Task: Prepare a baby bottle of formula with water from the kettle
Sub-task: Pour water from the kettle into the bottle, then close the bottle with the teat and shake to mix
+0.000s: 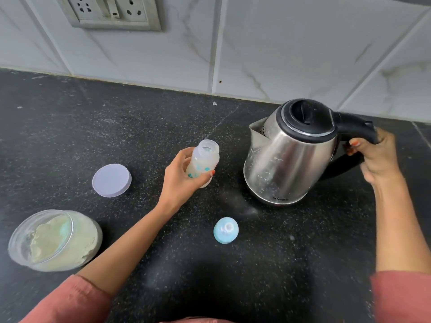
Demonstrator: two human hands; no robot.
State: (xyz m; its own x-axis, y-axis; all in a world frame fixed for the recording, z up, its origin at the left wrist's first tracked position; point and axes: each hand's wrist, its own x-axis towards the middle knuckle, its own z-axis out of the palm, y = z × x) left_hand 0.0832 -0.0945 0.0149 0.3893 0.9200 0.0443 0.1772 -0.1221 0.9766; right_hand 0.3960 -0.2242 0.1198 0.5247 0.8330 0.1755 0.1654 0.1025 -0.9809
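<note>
My left hand grips a small clear baby bottle, uncapped, tilted toward the kettle, with pale milky contents in its lower part. My right hand holds the black handle of a steel kettle, lid closed, spout pointing left toward the bottle, base on or just above the counter. The bottle's blue teat cap lies on the counter in front. An open clear jar of pale formula powder stands at the near left, a scoop half buried inside. Its lilac lid lies beside it.
The black speckled counter runs to a white marble-tiled wall. A wall socket plate is at the upper left. Powder dust marks the counter near the kettle's base.
</note>
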